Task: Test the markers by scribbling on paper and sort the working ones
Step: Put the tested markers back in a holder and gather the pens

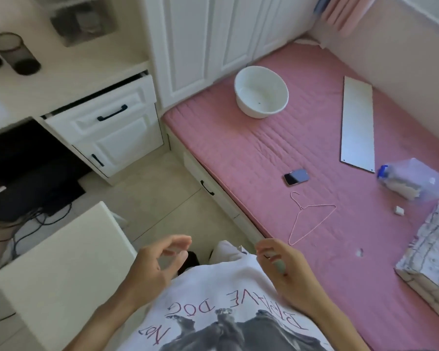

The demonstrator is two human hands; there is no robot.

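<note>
Both hands [160, 264] hover over shirt [238, 323] reading "BRAVE DOG".

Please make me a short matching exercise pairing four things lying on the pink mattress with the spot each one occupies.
Things:
1. white basin
2. phone
3. wire hanger
4. white board

Places:
A. nearest the person's right hand
B. close to the white cupboard doors
C. alongside the pink wall
D. just beyond the hanger's hook

Pairs: 1-B, 2-D, 3-A, 4-C
</note>
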